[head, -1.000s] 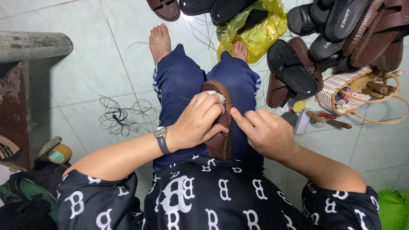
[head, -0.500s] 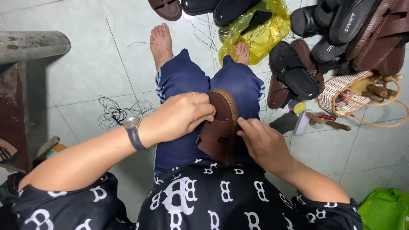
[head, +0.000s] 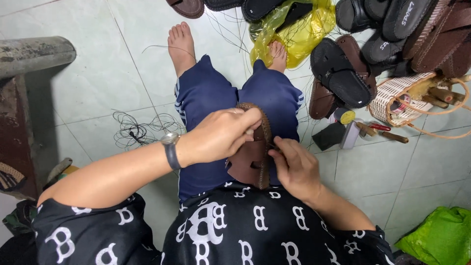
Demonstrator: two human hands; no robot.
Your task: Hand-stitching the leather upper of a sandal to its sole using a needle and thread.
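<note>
A brown leather sandal lies on my lap, across my blue trousers. My left hand, with a wristwatch on its wrist, grips the sandal's upper edge, fingers curled over the rim. My right hand rests against the sandal's right side and pinches at its stitched edge; a thin dark thread there is hard to make out. Both my bare feet rest on the tiled floor ahead.
A heap of dark and brown sandals lies at the upper right beside a yellow plastic bag. A woven basket with tools, a small black block, a tangle of black thread, a concrete bench at left, and a green bag.
My left hand has slid up along the sandal to its top edge, and my right hand has moved down to the sandal's right side. The view has shifted slightly.
</note>
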